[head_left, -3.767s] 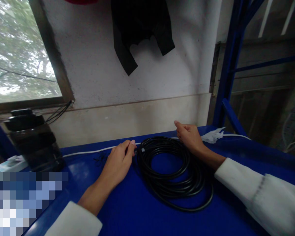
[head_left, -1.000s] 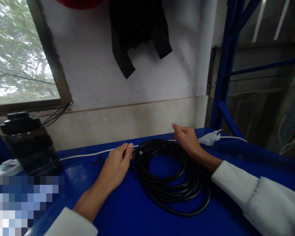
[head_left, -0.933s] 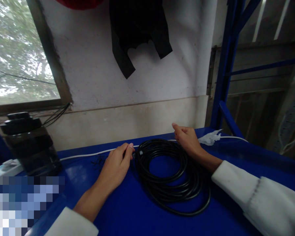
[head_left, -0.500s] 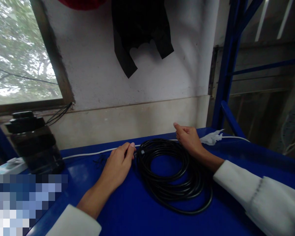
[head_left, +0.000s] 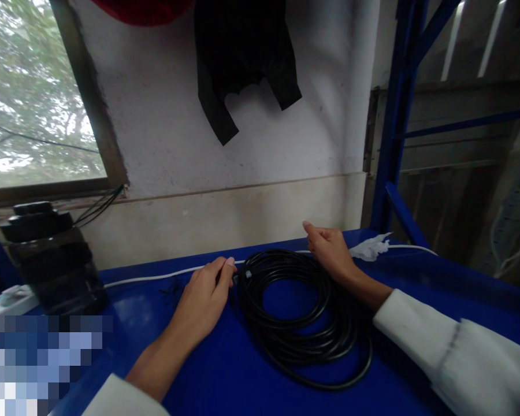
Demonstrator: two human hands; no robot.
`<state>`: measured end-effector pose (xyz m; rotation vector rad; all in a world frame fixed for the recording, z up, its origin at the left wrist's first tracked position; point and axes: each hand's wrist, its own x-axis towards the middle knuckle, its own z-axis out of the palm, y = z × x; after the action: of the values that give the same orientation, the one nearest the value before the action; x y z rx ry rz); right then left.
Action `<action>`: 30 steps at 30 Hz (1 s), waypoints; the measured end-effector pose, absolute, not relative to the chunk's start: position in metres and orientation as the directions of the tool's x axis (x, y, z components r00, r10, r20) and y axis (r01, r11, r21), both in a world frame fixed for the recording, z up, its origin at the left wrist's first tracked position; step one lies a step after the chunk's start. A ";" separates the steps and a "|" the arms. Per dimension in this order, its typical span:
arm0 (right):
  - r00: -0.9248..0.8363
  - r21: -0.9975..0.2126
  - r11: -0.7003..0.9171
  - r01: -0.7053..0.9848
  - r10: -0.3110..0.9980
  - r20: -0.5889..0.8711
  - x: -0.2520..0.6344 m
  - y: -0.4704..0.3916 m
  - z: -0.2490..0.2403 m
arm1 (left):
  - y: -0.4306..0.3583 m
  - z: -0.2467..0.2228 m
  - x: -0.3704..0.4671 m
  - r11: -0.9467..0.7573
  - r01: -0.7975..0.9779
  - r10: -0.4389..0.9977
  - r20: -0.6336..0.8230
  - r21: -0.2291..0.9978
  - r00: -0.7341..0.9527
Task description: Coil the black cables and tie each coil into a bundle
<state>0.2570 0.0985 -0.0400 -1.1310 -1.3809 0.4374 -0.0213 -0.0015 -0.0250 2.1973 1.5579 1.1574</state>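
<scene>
A coil of black cable (head_left: 303, 358) lies on the blue table (head_left: 225, 381), its loops spread toward the front right. My left hand (head_left: 208, 292) is at the coil's left edge, thumb pressed against the fingers beside a cable end; what it pinches is too small to tell. Over the coil's back right edge rests my right hand (head_left: 329, 248), fingers curled and thumb pointing up to the left. Whether that hand holds anything is hidden. Near the coil's upper left, a small pale tag or tie (head_left: 248, 274) shows on the cable.
A dark bottle (head_left: 54, 260) and a white power strip (head_left: 11, 300) stand at the left. A white cord (head_left: 156, 278) runs along the back, past crumpled white plastic (head_left: 370, 248). Blue rack posts (head_left: 387, 144) rise at the right; black clothing (head_left: 247, 52) hangs on the wall.
The camera view has shifted slightly, so the scene sits a little lower and more to the left. Both hands keep nearly the same places at the coil.
</scene>
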 end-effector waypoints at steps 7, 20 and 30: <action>0.213 -0.821 0.441 0.364 0.818 0.534 0.257 0.099 -0.040 | 0.000 -0.025 -0.021 -0.422 0.702 0.870 0.473 0.574 0.137; 0.216 -0.823 0.437 0.362 0.820 0.530 0.257 0.099 -0.041 | -0.001 -0.025 -0.021 -0.427 0.704 0.868 0.475 0.568 0.143; 0.218 -0.829 0.436 0.351 0.823 0.525 0.256 0.097 -0.040 | -0.001 -0.025 -0.020 -0.430 0.701 0.869 0.472 0.569 0.150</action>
<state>0.2564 0.0974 -0.0399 -1.1432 -1.3745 0.4515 -0.0201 -0.0013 -0.0246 2.2092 1.5384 1.1462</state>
